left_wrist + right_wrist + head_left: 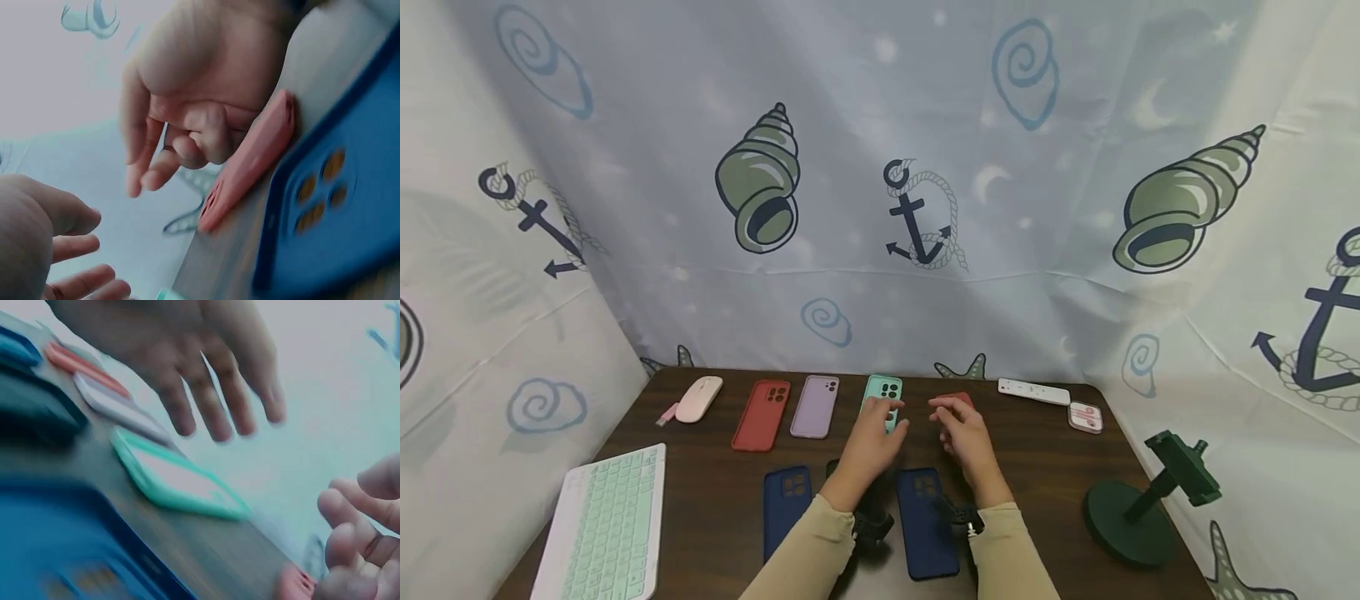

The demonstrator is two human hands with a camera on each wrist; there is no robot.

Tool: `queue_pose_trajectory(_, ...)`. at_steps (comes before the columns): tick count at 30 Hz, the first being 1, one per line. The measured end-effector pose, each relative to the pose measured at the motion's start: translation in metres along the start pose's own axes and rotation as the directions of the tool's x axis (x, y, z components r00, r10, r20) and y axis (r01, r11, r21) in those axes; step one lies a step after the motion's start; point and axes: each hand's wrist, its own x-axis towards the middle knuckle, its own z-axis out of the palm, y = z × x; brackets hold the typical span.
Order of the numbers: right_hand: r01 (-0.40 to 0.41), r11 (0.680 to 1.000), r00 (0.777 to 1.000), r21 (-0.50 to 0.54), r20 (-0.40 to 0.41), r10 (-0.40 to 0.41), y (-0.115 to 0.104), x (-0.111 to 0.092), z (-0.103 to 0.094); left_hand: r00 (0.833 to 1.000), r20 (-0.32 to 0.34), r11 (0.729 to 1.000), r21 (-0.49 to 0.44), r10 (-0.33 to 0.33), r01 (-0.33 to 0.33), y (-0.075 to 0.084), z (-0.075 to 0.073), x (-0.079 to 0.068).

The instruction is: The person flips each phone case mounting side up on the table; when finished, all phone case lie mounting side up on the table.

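My left hand (871, 440) hovers over the table beside a mint phone case (891, 387), fingers relaxed and nothing held. Facing it, my right hand (968, 440) is in the air with loosely bent fingers, also holding nothing. Behind the right hand lies a red phone case (957, 397), partly hidden by it. Below the hands is a navy phone case (928, 525) with camera cutouts. Another navy case (784, 508) lies left of the left forearm, and a dark case (37, 406) is mostly covered by that arm in the head view.
At the back left are a second red case (762, 417), a lilac case (815, 407), a pale mouse (698, 399) and a small pink piece (667, 414). A keyboard (610, 517) fills the left front. Rightward sit a white remote (1033, 392), a small square box (1085, 417) and a green stand (1131, 525).
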Motion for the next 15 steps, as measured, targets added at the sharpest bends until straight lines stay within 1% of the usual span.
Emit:
queue_pose_trajectory(3, -0.006, 0.996, 0.993, -0.086, -0.118, -0.004, 0.004, 0.002, -0.023, 0.998, 0.06, 0.998, -0.061, 0.007, -0.003, 0.01, 0.015, 0.0)
queue_pose_trajectory(5, -0.016, 0.991, 0.986, -0.133, -0.167, -0.006, 0.006, 0.002, -0.036, 0.996, 0.092, 0.996, -0.086, -0.005, 0.013, 0.017, 0.027, 0.0)
queue_pose_trajectory(10, -0.077, 0.973, 0.974, -0.22, -0.225, 0.026, 0.008, 0.002, -0.058, 0.988, 0.14, 0.99, -0.113, -0.07, 0.087, 0.034, 0.055, 0.004)
queue_pose_trajectory(12, -0.119, 0.954, 0.969, -0.274, -0.243, 0.051, 0.009, 0.002, -0.063, 0.983, 0.149, 0.986, -0.11, -0.105, 0.122, 0.04, 0.065, 0.007)
queue_pose_trajectory(15, -0.161, 0.919, 0.964, -0.359, -0.257, 0.068, 0.011, 0.002, -0.068, 0.976, 0.148, 0.976, -0.125, -0.162, 0.181, 0.049, 0.075, 0.009)
